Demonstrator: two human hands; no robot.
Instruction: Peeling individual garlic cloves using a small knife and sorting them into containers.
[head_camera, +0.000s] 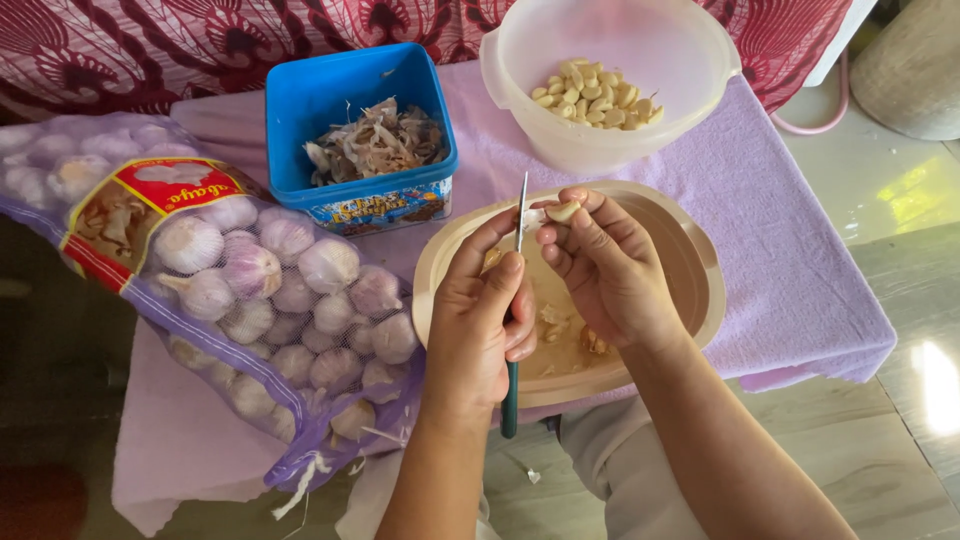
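Closest to the person, left hand: the left hand (478, 325) is closed around a slim paring knife with a dark green handle (514, 330), blade pointing up and away, tip right at the clove.
Right hand: the right hand (600, 265) pinches a small pale garlic clove (562, 211) between thumb and fingertips; the two hands are close together, nearly touching, over the plate.
Cut risk: I'd judge the blade edge sits very near the right thumb and fingertips, so a slip on slick skin could nick them.
Drop risk: the clove is held only by its end; too hard a pry could flick it off the plate to the floor.
Plate: a round beige plastic plate (690, 250) lies under the hands, holding loose bits of peel and garlic, its near rim overhanging the surface edge; a press of a wrist there could tip it.
Sack: a purple mesh sack of whole garlic bulbs (260, 290) lies left of the plate, sagging over the edge of the lilac cloth-covered surface (800, 260); it looks liable to slide off.
Peel tub: a square blue plastic tub of dry garlic skins (355, 125) stands behind the plate; the skins are light and could blow out.
Farthest: a translucent white plastic bowl of peeled cloves (610, 80) stands just beyond the plate.
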